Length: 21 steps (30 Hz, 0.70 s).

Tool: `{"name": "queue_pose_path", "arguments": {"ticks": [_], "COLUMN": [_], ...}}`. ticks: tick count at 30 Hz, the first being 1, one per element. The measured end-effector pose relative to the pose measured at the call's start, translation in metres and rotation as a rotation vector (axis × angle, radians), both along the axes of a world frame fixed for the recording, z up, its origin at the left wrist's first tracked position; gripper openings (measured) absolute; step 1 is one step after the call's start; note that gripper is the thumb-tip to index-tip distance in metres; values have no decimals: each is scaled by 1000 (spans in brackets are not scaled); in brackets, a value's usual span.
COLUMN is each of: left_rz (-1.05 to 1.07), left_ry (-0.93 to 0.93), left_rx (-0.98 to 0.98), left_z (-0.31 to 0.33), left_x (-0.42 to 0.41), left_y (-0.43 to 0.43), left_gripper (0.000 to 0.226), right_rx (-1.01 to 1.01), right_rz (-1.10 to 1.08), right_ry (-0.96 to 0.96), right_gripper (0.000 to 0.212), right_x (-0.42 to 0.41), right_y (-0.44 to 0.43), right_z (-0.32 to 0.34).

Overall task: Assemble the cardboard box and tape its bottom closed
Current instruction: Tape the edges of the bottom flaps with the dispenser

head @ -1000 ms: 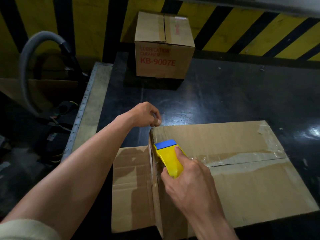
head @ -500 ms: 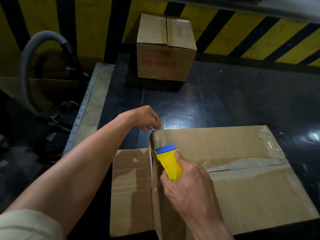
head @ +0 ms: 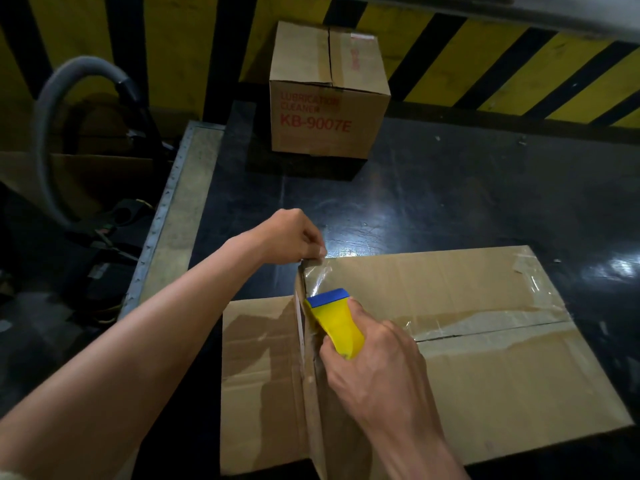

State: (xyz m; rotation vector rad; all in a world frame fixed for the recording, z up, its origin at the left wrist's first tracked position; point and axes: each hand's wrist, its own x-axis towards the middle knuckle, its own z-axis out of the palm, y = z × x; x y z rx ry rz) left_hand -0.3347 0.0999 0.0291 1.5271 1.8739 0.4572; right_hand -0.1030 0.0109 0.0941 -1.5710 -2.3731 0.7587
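Note:
A large brown cardboard box [head: 485, 368] lies on the dark table, with a taped seam running across its top face. One flap [head: 259, 375] spreads flat to the left. My right hand [head: 374, 368] grips a yellow tape dispenser with a blue front [head: 334, 318] at the box's left edge. Clear tape [head: 317, 277] stretches from the dispenser to the far left corner. My left hand [head: 294, 239] pinches that tape end at the corner.
A closed smaller carton printed KB-9007E [head: 327, 95] stands at the back of the black tabletop [head: 450, 202]. A grey hose [head: 59, 109] and dark gear sit off the table's left metal edge [head: 166, 216]. The wall behind has yellow and black stripes.
The dispenser has stayed at the box's left edge while a short strip of clear tape has come to show between it and the far corner, where my left hand has stayed.

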Motion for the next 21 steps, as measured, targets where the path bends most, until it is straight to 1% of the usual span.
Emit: {"name": "queue_pose_path", "arguments": {"ticks": [3, 5, 8, 13, 17, 21], "left_rz": [-9, 14, 39, 17, 53, 54], "left_ry": [8, 16, 30, 33, 34, 21], "left_rx": [-8, 18, 55, 28, 91, 123], "left_z": [-3, -4, -5, -5, -12, -13], "left_x": [6, 8, 10, 13, 16, 20], "left_y": [-12, -17, -21, -23, -27, -31], "left_gripper": [18, 21, 19, 20, 22, 22], "right_rx": [4, 13, 12, 22, -5, 19], "right_rz": [-8, -13, -13, -2, -1, -21], "right_ry": [-10, -13, -12, -58, -65, -58], "right_gripper": [62, 64, 66, 65, 63, 64], "right_x": [-2, -3, -3, 2, 19, 37], "right_y": [-1, -2, -3, -11, -28, -41], "right_z": [0, -1, 0, 9, 14, 16]}}
